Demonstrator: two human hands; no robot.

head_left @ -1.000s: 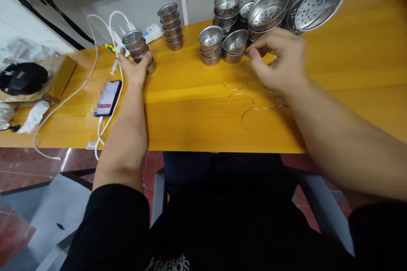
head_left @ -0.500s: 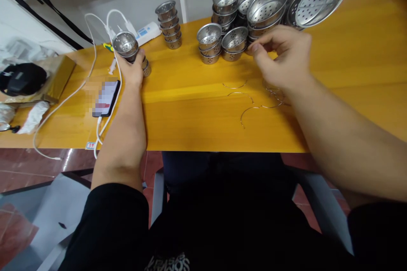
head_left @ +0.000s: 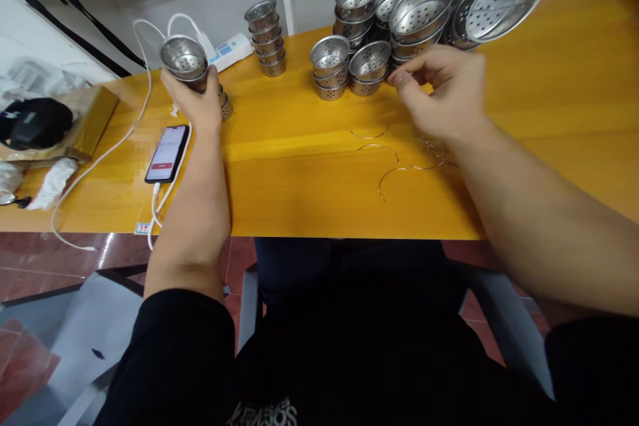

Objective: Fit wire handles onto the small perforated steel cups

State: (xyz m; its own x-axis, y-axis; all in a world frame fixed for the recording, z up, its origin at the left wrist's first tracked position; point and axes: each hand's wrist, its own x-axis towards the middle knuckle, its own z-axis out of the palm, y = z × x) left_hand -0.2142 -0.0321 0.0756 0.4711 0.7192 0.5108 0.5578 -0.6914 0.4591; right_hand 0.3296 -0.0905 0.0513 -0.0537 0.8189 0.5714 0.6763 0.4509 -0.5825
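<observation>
At the left, my left hand (head_left: 200, 103) is closed around a perforated metal basket (head_left: 184, 56), holding it upright with its mouth facing up. Part of another stack of metal baskets (head_left: 226, 106) shows just behind that wrist. My right hand (head_left: 444, 86) has thumb and fingertips pinched together in front of the tall stack of baskets (head_left: 422, 10); whatever is between them is too small to make out. Low baskets (head_left: 330, 56) stand just left of the right hand. Several thin curved wires (head_left: 387, 146) lie on the table below it.
A narrow stack of small baskets (head_left: 267, 36) stands near the back wall. The phone (head_left: 168, 153) lies with its white cable (head_left: 150, 73) beside my left forearm. A power strip (head_left: 232, 50), a wide tilted basket (head_left: 504, 3) and a cardboard box (head_left: 92, 120) are also on the table (head_left: 299, 200).
My left hand has moved a little to the left and away from the stack behind it, carrying the basket along. My right hand stays almost in place, still pinched.
</observation>
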